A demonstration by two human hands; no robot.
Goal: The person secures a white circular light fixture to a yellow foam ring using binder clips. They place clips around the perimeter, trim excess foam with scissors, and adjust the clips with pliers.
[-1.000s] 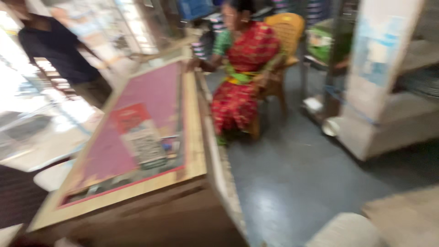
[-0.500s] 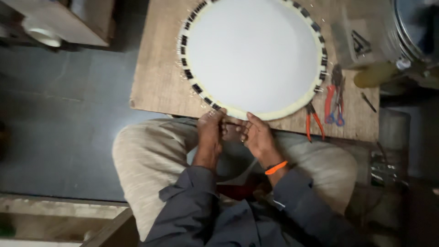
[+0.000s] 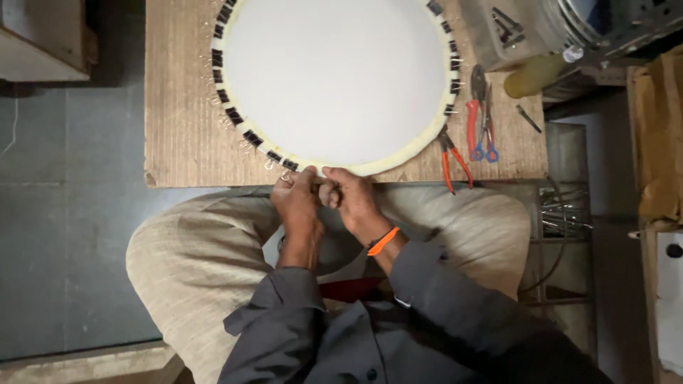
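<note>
Grip: both hands meet at the near rim of the round white frame [image 3: 334,82]; the left hand [image 3: 297,203] and right hand [image 3: 353,203] have their fingers pressed together on something small at the edge, probably a clip, though what exactly is pinched I cannot tell.
Frame: lies flat on the wooden board [image 3: 178,107], its near edge just over the person's lap, with a row of black binder clips [image 3: 235,117] running round the left rim and more on the right.
Unclipped stretch: the pale cream edge [image 3: 405,146] at the lower right carries no clips.
Risk, slipping: a clip could spring off the rim if the pinch is off-centre (the hands crowd one spot, so each hides the other's work).
Risk, slack: the white sheet may pucker where clips are missing.
Risk, tools: red-handled pliers [image 3: 453,160] and blue-handled scissors [image 3: 485,114] lie touching or just beside the rim, and could be knocked if the frame turns.
Nearby: yellow bottle [image 3: 535,75] and metal drum [image 3: 576,25] at the board's far right corner.
In the way: nothing lies between the hands and the rim.
</note>
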